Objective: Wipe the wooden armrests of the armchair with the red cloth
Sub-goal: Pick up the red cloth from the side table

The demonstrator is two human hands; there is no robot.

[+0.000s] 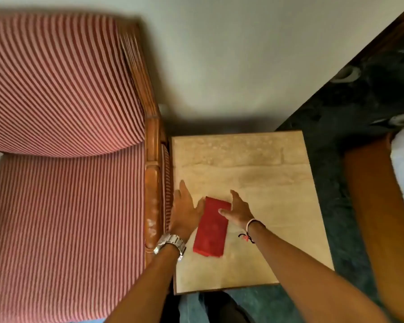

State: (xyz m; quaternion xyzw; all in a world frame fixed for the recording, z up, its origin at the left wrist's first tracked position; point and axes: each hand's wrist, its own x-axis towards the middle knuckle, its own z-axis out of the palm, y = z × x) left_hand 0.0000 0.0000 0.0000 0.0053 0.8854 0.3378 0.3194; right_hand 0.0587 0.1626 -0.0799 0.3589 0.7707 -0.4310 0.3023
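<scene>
A folded red cloth point(210, 227) lies flat on a beige side table point(254, 173). My left hand point(184, 210), with a metal watch on its wrist, rests flat on the table just left of the cloth, fingers spread. My right hand point(238, 209), with bracelets on its wrist, hovers over the cloth's upper right corner, fingers apart, thumb touching the cloth's edge. The armchair point(63, 159) with red-and-white striped cushions stands to the left. Its wooden right armrest point(152, 183) runs beside the table, with pale worn patches near its front. The other armrest is out of view.
A pale wall lies behind the chair and table. Dark green patterned floor point(350, 94) stretches to the right. Another person's arm point(383, 217) and white sleeve stand at the right edge. My jeans point(191, 308) show below the table's near edge.
</scene>
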